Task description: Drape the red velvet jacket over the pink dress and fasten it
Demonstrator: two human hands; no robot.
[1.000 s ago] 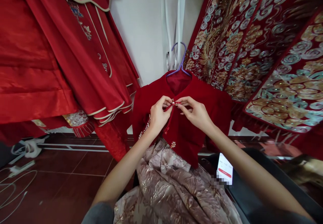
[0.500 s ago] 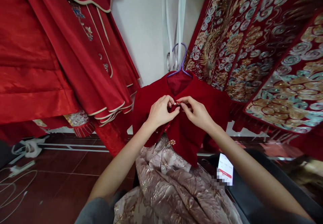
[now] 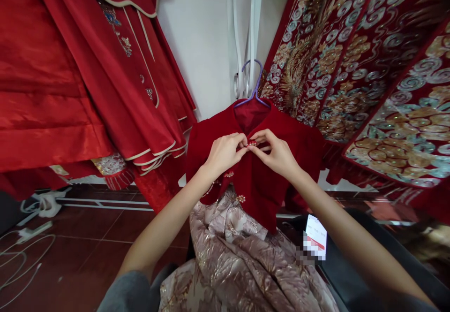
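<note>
A red short jacket [image 3: 260, 187] hangs by its collar from a purple hanger [image 3: 258, 84], over a mauve patterned brocade garment [image 3: 239, 255]. At the front opening, just below the neck, my left hand [image 3: 225, 153] and my right hand [image 3: 276, 156] meet at the fingertips. Both pinch a small beaded clasp [image 3: 252, 143] on the jacket's edge; the fingers partly hide it. Lower down the front are another beaded clasp [image 3: 229, 174] and a gold flower-shaped one [image 3: 240, 199].
Red garments with pale piping [image 3: 116, 91] hang at left. Embroidered red panels [image 3: 337, 82] hang at right. White rack poles [image 3: 253, 26] stand behind the hanger. A lit phone [image 3: 315, 234] lies on a dark surface at right. White cables [image 3: 38, 255] are on the tiled floor [image 3: 116, 227].
My fingertips have drawn closer together around the clasp, and the right thumb now touches near the left one. The lower beaded clasp shows more clearly. The view has shifted slightly.
</note>
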